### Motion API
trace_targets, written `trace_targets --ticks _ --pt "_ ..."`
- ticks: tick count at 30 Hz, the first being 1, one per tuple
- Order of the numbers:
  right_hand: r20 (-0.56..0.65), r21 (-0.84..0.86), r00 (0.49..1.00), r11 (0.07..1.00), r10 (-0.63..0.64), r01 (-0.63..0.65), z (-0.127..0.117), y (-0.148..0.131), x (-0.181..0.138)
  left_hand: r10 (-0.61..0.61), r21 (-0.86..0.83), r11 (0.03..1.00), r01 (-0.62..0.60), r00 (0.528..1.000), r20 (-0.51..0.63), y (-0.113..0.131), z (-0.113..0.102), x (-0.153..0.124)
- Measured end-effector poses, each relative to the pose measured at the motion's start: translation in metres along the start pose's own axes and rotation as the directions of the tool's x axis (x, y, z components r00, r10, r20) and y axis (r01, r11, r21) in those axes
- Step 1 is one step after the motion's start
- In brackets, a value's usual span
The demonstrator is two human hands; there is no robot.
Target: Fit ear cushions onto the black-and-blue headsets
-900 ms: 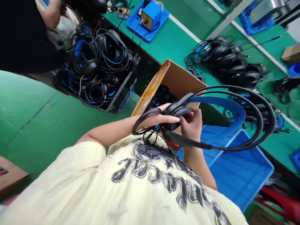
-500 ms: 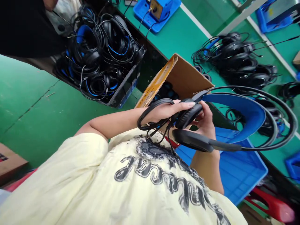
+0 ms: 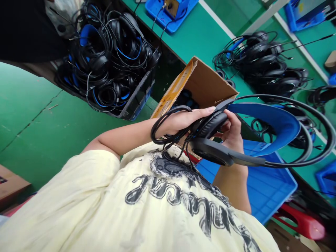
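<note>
A black headset with a blue inner headband is held up in front of my chest, its headband pointing right. My left hand grips the upper ear cup, with the thumb laid along its outer edge. A coiled black cable hangs around the same hand. Behind the cushion, my right hand has bent fingers on that ear cup; part of this hand is hidden. The lower ear cup crosses in front of my right wrist.
An open cardboard box stands just beyond my hands, beside a blue crate. At left, a dark bin is heaped with headsets. More headsets lie on the green bench. A person in dark clothing is at upper left.
My left thumb has moved from the ear cushion to the cup's outer edge. The ear cups have turned slightly, and the view has shifted a little.
</note>
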State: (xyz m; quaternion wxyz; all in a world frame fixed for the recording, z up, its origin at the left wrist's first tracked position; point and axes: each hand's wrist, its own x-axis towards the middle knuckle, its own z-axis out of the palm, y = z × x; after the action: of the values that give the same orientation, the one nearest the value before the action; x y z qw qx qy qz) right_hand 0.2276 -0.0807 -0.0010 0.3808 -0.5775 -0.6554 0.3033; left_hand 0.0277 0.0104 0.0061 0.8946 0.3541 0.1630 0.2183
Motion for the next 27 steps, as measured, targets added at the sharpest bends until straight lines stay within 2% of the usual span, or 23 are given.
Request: trace_targets --ticks 4,8,11,16,18,21,25,27 --pt "-0.052 -0.049 0.999 0.999 -0.012 0.01 0.008 -0.003 -0.002 -0.009 0.089 0.996 0.004 0.998 0.059 0.0 -0.004 -0.004" --pt "-0.1 -0.229 0.99 0.971 -0.1 0.075 0.013 -0.004 -0.007 0.106 0.251 0.959 -0.134 0.987 0.122 0.0 -0.01 -0.014" --pt "-0.062 -0.357 0.984 0.925 -0.167 0.134 0.013 -0.005 -0.011 0.132 0.285 0.943 -0.171 0.979 0.153 -0.004 -0.014 -0.019" --pt "-0.063 -0.508 0.965 0.841 -0.254 0.188 0.015 -0.015 -0.014 0.156 0.467 0.87 -0.16 0.987 0.047 -0.007 -0.023 -0.024" --pt "-0.074 -0.542 0.969 0.825 -0.236 0.16 0.016 -0.022 -0.014 0.151 0.479 0.866 -0.145 0.988 0.027 -0.006 -0.024 -0.026" --pt "-0.084 -0.557 0.975 0.821 -0.204 0.123 0.02 -0.027 -0.015 0.138 0.483 0.871 -0.087 0.988 -0.071 -0.005 -0.024 -0.028" --pt "-0.061 -0.561 0.984 0.821 -0.169 0.106 0.03 -0.022 -0.012 0.23 0.512 0.851 -0.118 0.96 -0.16 -0.004 -0.021 -0.028" --pt "-0.058 -0.528 0.977 0.837 -0.204 0.144 0.035 -0.019 -0.009 0.279 0.491 0.86 -0.14 0.934 -0.222 -0.005 -0.021 -0.028"
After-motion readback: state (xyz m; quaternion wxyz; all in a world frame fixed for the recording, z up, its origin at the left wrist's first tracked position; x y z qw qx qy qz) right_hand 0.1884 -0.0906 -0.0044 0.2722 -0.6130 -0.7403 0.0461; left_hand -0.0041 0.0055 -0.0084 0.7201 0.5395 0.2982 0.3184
